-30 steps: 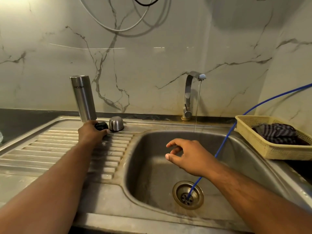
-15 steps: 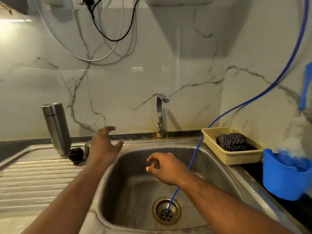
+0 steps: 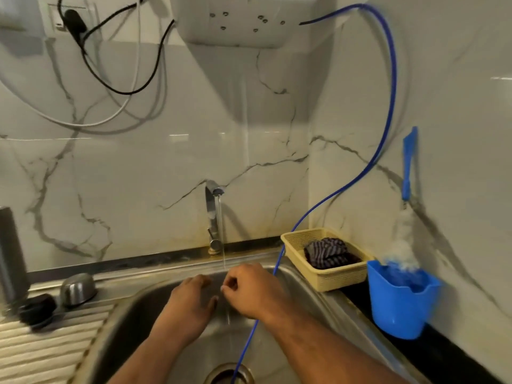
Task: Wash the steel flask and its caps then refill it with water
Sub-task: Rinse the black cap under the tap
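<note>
I see a marble-veined back wall (image 3: 155, 173) beyond the fingers (image 3: 198, 281), meeting a side wall (image 3: 457, 106) in a corner to their right (light glints off both). High above them a white box (image 3: 249, 26) is mounted, cables (image 3: 124, 93) looping to its left; black counter (image 3: 443, 356) runs right.

Pretty clearly a home kitchen, sink corner.
Steel sink (image 3: 133, 317) with ribbed drainboard (image 3: 41, 347), tap (image 3: 212, 214) running, marble-look wall tiles (image 3: 155, 167), a yellow basket (image 3: 329, 279) holding a striped cloth (image 3: 328, 252), a blue tub (image 3: 399, 309) on the dark desk (image 3: 446, 367), and a white wall unit (image 3: 249, 31) with a thin blue tube (image 3: 391, 106) down to the drain.
</note>
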